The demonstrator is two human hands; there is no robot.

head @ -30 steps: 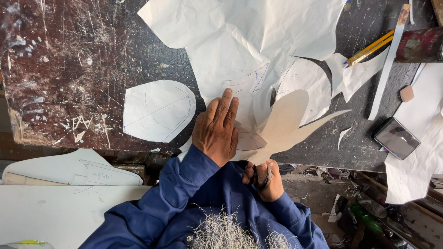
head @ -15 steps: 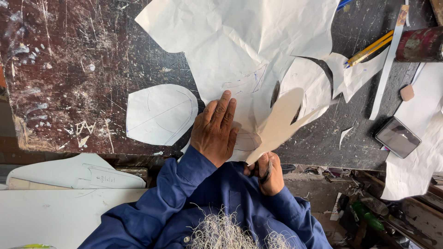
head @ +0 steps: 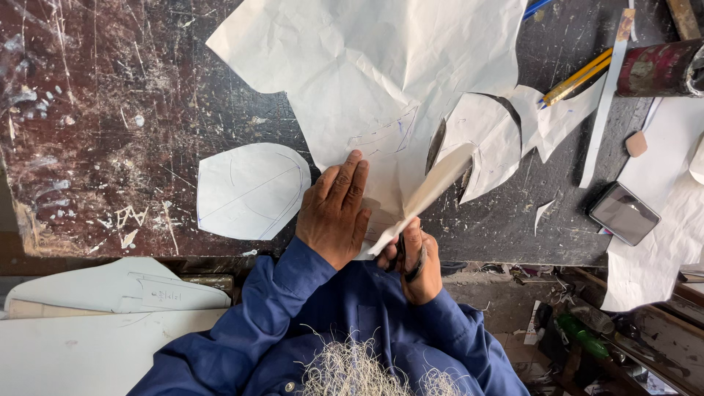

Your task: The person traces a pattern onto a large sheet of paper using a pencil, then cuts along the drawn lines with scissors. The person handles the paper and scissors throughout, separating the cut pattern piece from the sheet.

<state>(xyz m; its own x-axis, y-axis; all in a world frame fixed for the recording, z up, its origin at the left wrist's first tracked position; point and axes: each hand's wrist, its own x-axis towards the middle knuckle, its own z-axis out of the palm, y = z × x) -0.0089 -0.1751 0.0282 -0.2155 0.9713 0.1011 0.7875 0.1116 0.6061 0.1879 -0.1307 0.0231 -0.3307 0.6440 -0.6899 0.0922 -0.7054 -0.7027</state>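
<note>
- Left hand (head: 336,213) lies flat, fingers together and stretched out, pressing the large white paper sheet (head: 381,81) against the dark, scratched bench (head: 110,110); it grips nothing
- Right hand (head: 415,265) sits at the bench's near edge, fingers closed through the handles of scissors (head: 402,253); the blades are hidden by a lifted flap of the sheet
- A rounded paper cut-out (head: 251,191) lies just beside the left hand; yellow pencils (head: 577,78), a phone (head: 624,213) and a dark red can (head: 660,68) lie well apart, to the right

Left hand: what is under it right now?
The left hand lies flat on the large white paper sheet, which rests on the dark worktable. The pencil lines beneath the palm are hidden.
</note>
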